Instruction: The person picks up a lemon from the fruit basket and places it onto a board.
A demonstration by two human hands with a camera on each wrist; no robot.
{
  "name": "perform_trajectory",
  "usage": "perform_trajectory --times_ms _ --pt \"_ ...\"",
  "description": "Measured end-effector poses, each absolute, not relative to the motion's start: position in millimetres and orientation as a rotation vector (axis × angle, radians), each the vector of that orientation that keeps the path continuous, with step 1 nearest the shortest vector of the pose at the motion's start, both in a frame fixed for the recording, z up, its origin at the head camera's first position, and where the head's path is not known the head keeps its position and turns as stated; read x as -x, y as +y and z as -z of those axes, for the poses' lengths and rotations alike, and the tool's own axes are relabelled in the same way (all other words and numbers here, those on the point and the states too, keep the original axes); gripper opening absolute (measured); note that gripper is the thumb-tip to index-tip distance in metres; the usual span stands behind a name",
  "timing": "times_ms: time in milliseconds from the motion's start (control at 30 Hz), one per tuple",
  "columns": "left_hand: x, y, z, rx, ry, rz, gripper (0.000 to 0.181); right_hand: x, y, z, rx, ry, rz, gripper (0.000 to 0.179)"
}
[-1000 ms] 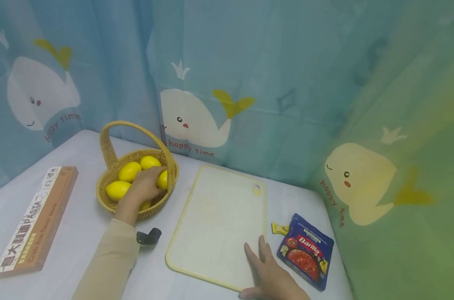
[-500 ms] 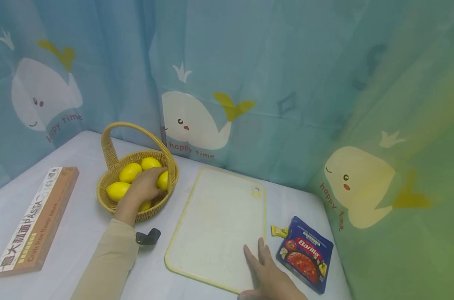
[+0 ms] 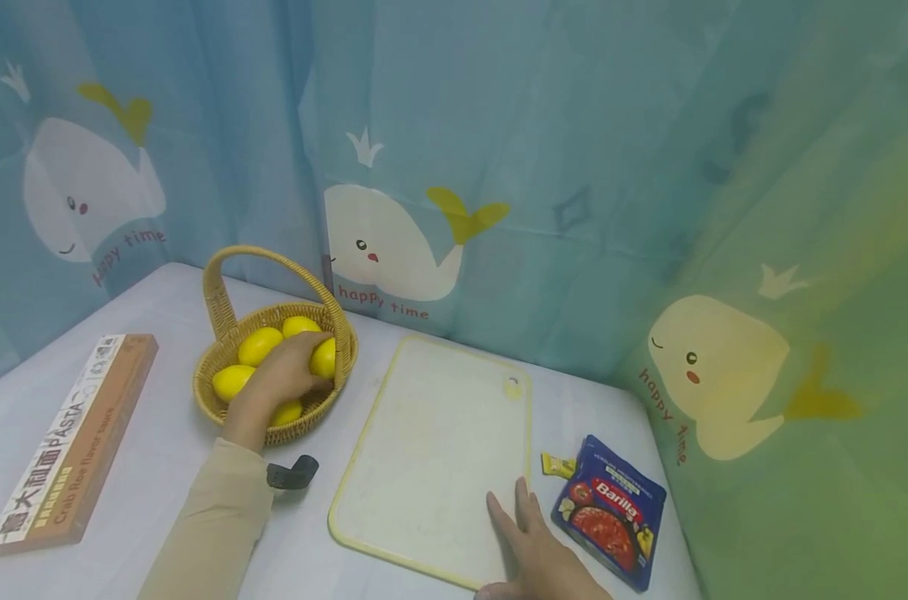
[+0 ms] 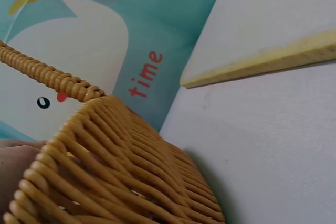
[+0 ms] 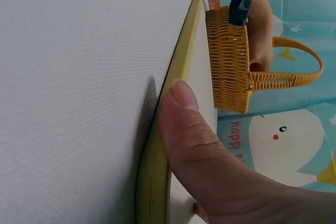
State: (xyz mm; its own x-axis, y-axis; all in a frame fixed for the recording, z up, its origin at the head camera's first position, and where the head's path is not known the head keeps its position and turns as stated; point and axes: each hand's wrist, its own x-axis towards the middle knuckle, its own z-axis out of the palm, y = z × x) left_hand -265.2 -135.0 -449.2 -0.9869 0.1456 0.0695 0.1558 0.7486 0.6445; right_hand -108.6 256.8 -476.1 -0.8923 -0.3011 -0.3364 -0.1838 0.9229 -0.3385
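Head view: I see the left hand [image 3: 292,368] down inside the wicker basket [image 3: 202,390], left of the cutting board [image 3: 431,450], its fingers and thumb bent round the rightmost lemon [image 3: 323,359]. Other lemons [image 3: 260,345] lie about it in the basket. The right hand [image 3: 541,552] grasps nothing; its fingers spread over the board's near right corner, and from the right wrist the thumb [image 5: 191,129] rests against the edge. A blue sauce pouch [image 3: 611,510] and yellow packet [image 3: 557,464] lie to the right, a pasta box [image 3: 78,442] at left.
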Motion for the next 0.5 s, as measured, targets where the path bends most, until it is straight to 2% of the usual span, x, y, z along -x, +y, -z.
perform_trajectory --times_ms 500 --pt "260.2 -140.7 436.1 0.306 -2.908 1.048 0.078 109.4 255.7 476.4 0.336 2.686 0.413 0.119"
